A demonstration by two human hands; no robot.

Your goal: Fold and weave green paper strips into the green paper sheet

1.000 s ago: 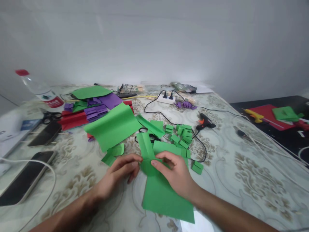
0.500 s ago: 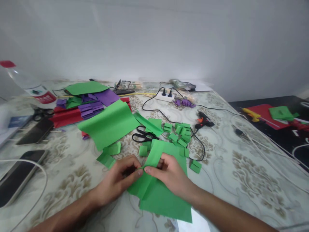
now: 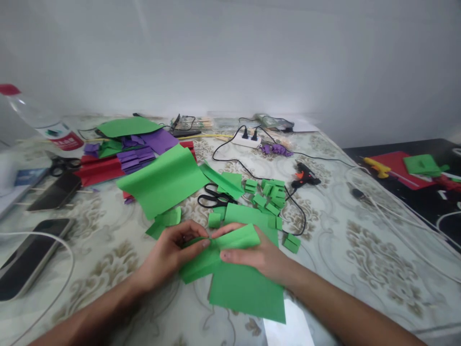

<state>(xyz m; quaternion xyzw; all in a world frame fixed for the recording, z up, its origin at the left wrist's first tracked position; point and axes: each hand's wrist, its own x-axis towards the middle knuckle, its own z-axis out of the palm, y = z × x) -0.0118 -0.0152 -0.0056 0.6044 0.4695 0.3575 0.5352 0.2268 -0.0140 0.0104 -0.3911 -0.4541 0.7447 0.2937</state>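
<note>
Both hands hold one creased strip of green paper [image 3: 201, 264] over the table. My left hand [image 3: 176, 252] pinches its upper edge between thumb and fingers. My right hand [image 3: 261, 254] grips the strip from the right, thumb on top and fingers behind. Beneath them lies a flat green sheet [image 3: 248, 293], partly covered by my right hand. Just beyond the sheet are black-handled scissors [image 3: 212, 198], their blades partly hidden under green paper. A heap of small folded green paper pieces [image 3: 272, 194] lies to the right of the scissors.
A large curved green sheet [image 3: 165, 180] and purple folded strips [image 3: 135, 161] lie at the back left. Two phones, one dark [image 3: 30, 254], and a bottle [image 3: 54, 125] stand left. A glue gun [image 3: 305, 176] and power strip [image 3: 247, 139] with cords are behind; a white cable [image 3: 399, 230] runs right.
The green strip has turned from slanting upward to lying more sideways between my hands. My right thumb now presses over it, with the fingers behind it.
</note>
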